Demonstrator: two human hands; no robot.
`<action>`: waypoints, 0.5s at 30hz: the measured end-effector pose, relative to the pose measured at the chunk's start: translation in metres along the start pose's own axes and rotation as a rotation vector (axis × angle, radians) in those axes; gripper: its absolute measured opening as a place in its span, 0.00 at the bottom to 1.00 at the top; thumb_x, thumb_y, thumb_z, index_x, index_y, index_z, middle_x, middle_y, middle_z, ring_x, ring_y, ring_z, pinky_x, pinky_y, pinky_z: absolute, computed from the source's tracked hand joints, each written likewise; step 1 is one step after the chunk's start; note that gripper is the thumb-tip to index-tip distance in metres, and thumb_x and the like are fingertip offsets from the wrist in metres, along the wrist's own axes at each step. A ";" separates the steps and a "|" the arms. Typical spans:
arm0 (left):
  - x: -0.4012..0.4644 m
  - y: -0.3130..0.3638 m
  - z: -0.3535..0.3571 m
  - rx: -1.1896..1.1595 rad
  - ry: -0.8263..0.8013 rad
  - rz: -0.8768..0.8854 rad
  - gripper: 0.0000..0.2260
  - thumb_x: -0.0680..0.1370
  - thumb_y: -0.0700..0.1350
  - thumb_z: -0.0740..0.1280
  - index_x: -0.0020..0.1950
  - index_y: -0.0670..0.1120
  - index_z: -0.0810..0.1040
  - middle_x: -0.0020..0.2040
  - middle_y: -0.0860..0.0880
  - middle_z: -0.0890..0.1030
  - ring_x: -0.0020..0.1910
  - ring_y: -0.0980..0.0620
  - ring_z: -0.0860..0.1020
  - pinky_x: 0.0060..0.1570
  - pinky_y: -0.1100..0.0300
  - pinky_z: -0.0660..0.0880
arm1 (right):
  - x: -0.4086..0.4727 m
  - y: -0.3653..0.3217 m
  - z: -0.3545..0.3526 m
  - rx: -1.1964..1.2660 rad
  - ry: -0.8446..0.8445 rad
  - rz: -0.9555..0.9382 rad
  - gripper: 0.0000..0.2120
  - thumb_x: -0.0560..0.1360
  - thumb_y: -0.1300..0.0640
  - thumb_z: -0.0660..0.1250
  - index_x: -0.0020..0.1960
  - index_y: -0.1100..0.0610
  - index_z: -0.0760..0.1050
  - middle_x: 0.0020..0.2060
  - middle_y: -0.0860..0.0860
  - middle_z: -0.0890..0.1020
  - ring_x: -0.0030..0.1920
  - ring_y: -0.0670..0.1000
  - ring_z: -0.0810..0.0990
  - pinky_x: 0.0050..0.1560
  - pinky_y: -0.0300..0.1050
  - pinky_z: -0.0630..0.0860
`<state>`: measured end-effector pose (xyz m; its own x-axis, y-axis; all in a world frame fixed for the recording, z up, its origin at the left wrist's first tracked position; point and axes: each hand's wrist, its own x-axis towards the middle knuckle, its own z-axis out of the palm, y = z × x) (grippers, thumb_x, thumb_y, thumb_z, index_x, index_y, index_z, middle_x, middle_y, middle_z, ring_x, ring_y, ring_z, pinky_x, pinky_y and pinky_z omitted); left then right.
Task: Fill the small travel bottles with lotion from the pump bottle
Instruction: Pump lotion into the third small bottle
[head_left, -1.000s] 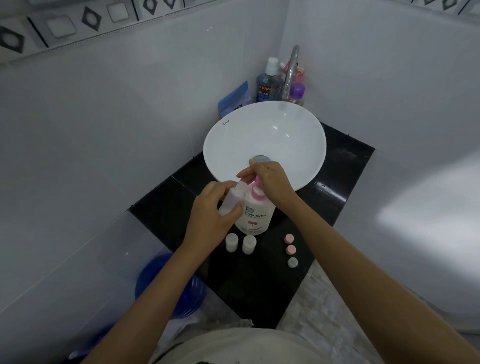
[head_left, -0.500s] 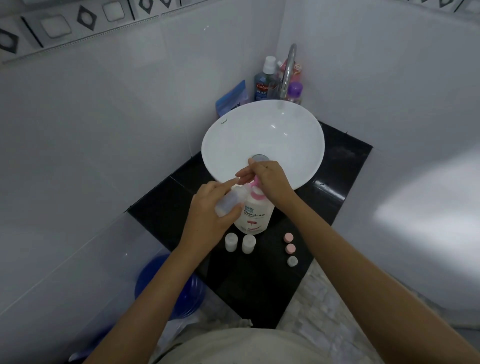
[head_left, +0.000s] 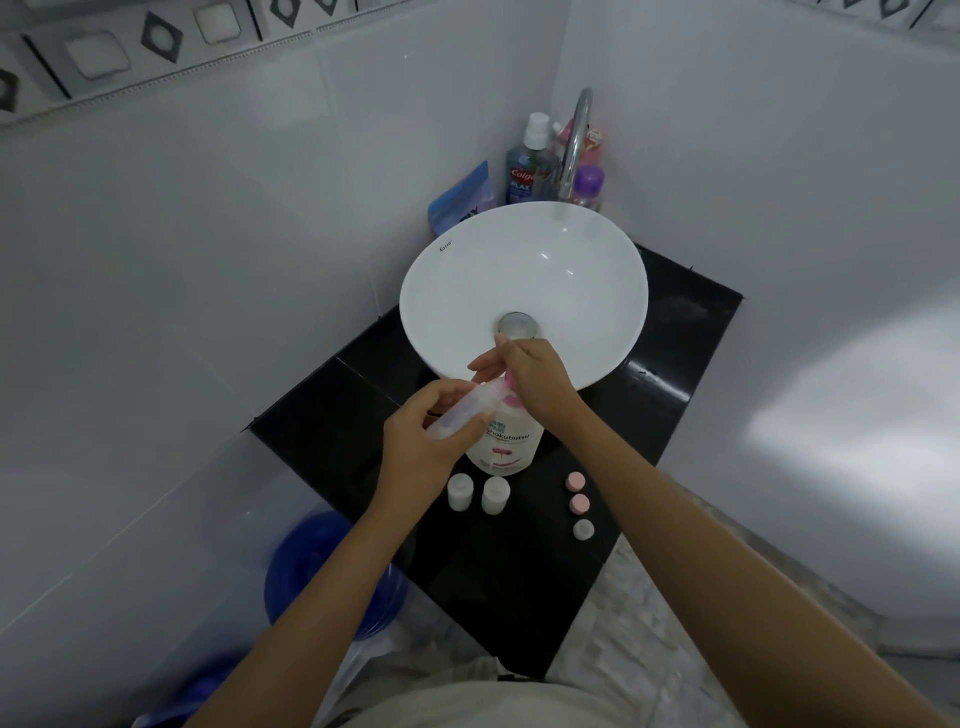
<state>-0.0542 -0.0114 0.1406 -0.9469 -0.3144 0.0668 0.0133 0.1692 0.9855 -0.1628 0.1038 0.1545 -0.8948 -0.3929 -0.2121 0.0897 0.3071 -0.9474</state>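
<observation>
Compared to a moment before, the left hand (head_left: 426, 439) had tipped the clear travel bottle (head_left: 470, 408) flatter, mouth at the pink spout. It gripped it while the right hand (head_left: 535, 376) pressed fingers on the pump bottle (head_left: 506, 447) on the black counter (head_left: 670, 374)

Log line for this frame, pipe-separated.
left hand: grips tilted travel bottle at spout | right hand: on pump bottle head | counter: two bottles, three caps
</observation>
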 end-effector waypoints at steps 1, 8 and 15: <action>0.000 0.001 0.000 -0.009 0.000 0.003 0.11 0.72 0.40 0.73 0.54 0.46 0.80 0.47 0.53 0.83 0.49 0.56 0.80 0.46 0.67 0.76 | 0.000 -0.001 -0.001 -0.009 -0.010 -0.005 0.21 0.81 0.54 0.54 0.46 0.65 0.82 0.36 0.53 0.83 0.41 0.48 0.79 0.38 0.37 0.73; 0.003 0.011 -0.002 -0.017 0.019 0.060 0.12 0.71 0.42 0.73 0.54 0.46 0.80 0.48 0.51 0.83 0.51 0.55 0.81 0.48 0.66 0.77 | -0.001 -0.018 -0.012 -0.009 -0.080 -0.093 0.21 0.81 0.52 0.55 0.46 0.64 0.82 0.38 0.56 0.84 0.41 0.47 0.81 0.50 0.37 0.75; 0.001 0.005 0.000 -0.074 0.006 -0.020 0.12 0.71 0.40 0.74 0.53 0.45 0.81 0.48 0.51 0.84 0.50 0.55 0.81 0.47 0.65 0.77 | -0.002 -0.005 -0.003 -0.004 -0.001 -0.058 0.20 0.81 0.57 0.53 0.43 0.62 0.82 0.34 0.53 0.83 0.42 0.50 0.80 0.45 0.38 0.75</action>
<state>-0.0548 -0.0104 0.1454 -0.9453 -0.3227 0.0473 0.0180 0.0933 0.9955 -0.1628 0.1059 0.1608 -0.8982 -0.4107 -0.1568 0.0360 0.2868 -0.9573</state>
